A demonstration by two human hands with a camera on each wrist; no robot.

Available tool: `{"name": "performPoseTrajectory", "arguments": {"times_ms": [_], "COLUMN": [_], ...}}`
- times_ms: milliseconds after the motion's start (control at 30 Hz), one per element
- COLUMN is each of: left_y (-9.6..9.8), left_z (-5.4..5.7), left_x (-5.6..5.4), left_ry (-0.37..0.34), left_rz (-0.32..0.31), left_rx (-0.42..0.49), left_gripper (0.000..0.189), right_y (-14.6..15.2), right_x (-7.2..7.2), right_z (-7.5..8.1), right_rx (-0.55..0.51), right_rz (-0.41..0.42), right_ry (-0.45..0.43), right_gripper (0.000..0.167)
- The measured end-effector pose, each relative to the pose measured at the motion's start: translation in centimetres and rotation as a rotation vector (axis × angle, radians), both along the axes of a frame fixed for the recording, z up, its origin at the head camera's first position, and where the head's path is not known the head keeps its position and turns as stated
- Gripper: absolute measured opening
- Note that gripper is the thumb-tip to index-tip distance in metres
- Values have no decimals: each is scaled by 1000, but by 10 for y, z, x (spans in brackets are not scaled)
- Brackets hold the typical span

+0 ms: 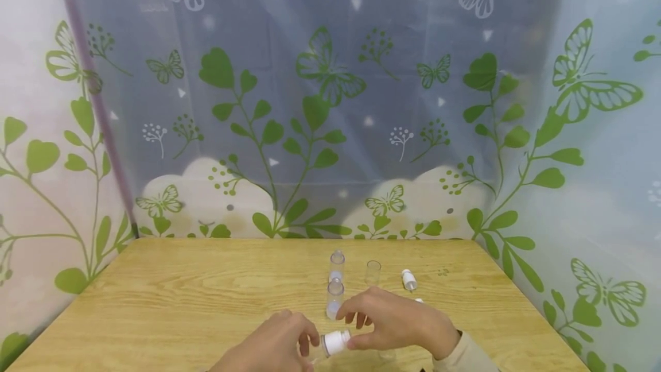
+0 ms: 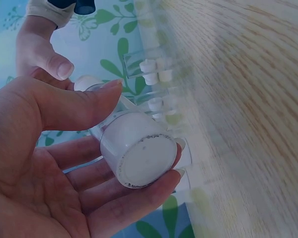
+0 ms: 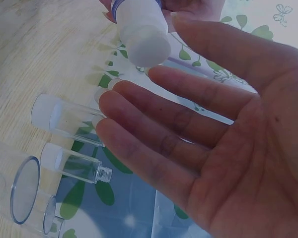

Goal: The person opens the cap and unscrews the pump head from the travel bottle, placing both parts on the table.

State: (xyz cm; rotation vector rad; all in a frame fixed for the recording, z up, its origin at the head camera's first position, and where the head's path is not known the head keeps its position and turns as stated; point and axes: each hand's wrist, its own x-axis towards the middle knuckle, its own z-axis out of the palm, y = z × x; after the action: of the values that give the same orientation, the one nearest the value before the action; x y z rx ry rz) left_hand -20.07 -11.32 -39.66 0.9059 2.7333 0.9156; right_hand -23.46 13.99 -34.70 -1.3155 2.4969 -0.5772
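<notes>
White and clear plastic, a cylindrical bottle (image 1: 335,342) with a white top lies tilted in our left hand (image 1: 273,343), low over the worktop, its top toward our right hand (image 1: 395,321). Our left fingers curl round the bottle and grip it; our right fingers are extended and loose, holding nothing, with the thumb tip just beside the white top, and we cannot tell whether it touches.

We judge the step in hand to be work on that top, though whether it is being fitted or loosened we cannot tell. As we see it, the next move calls for a steady left grip and right fingers closing squarely round the top.

Just beyond the bottle, two clear cylindrical plastic bottles with white bases (image 1: 335,302) stand upright, one behind the other. Farther off and to its right we see an open clear plastic tube (image 1: 373,273), then a small white plastic pump top (image 1: 409,279).

Yellow-brown wood grain runs across the worktop (image 1: 206,291) beneath the bottle. Well beyond it, and on both sides, hangs sheeting (image 1: 351,154) printed with green leaves and butterflies, grey-blue behind and paler at the sides.
</notes>
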Motion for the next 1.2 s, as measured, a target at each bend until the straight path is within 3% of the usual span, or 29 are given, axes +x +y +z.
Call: {"name": "performPoseTrajectory", "arguments": {"times_ms": [333,667,900,1200], "left_y": [0,0,0,-1], "left_z": [0,0,2,2], "left_x": [-1,0,-2,-3], "left_ry": [-15,2,-65,-105], "left_rz": [0,-7,-10,-16], "left_rx": [5,-11,9,33], "left_gripper": [27,26,24,22], "right_y": [-2,-12,-13,-15], "right_x": [2,5,7,6], "right_z": [0,-6,-8,-11], "right_rx": [0,21,12,0], "right_rz": [-12,24,61,110], "right_ry": [-9,57,114,114], "right_gripper": [31,26,16,14]}}
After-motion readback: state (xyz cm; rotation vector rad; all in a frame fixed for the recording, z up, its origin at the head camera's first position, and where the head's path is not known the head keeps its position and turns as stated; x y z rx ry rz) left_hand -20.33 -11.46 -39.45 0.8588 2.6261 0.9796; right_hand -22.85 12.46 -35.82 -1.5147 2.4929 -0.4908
